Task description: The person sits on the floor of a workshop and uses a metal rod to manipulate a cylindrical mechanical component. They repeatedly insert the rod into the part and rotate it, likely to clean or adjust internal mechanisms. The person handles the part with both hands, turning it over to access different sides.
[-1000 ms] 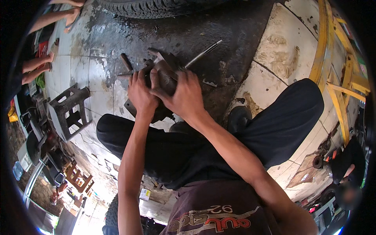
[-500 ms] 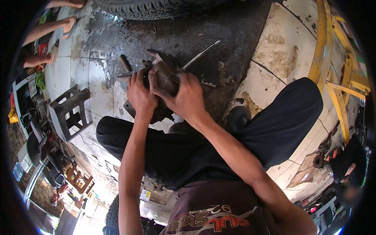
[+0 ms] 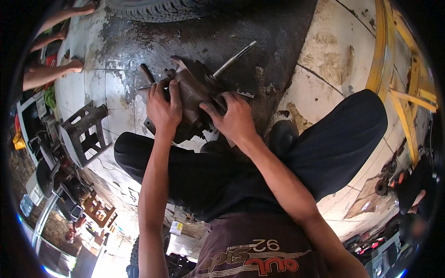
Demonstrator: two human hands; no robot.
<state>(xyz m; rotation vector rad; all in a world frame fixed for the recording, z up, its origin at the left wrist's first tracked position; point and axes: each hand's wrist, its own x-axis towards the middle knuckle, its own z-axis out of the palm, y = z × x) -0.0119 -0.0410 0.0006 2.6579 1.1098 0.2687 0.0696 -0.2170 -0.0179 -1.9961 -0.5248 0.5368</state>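
Note:
On the dark, oily floor in front of my crossed legs lies a brown, rusty metal gear housing point(image 3: 191, 91). A bright steel shaft point(image 3: 235, 60) sticks out of it toward the far right, and a short stub point(image 3: 147, 73) points out at its far left. My left hand point(image 3: 164, 110) is closed over the housing's left side, its thumb lying along the top. On the right side, my right hand point(image 3: 235, 116) grips the lower edge with bent fingers and its thumb toward the middle. The undersides of both grips are hidden.
A large tyre point(image 3: 157, 11) lies beyond the housing. To my left stands a dark plastic stool or crate point(image 3: 85, 134); to the right rises a yellow metal frame point(image 3: 378, 55). Another person's bare feet point(image 3: 74, 66) show at far left. A small white-and-yellow container point(image 3: 176, 227) sits behind me.
My right hand has slid down and to the right, away from the shaft's base, uncovering more of the housing. The hands are farther apart. The housing appears slightly shifted.

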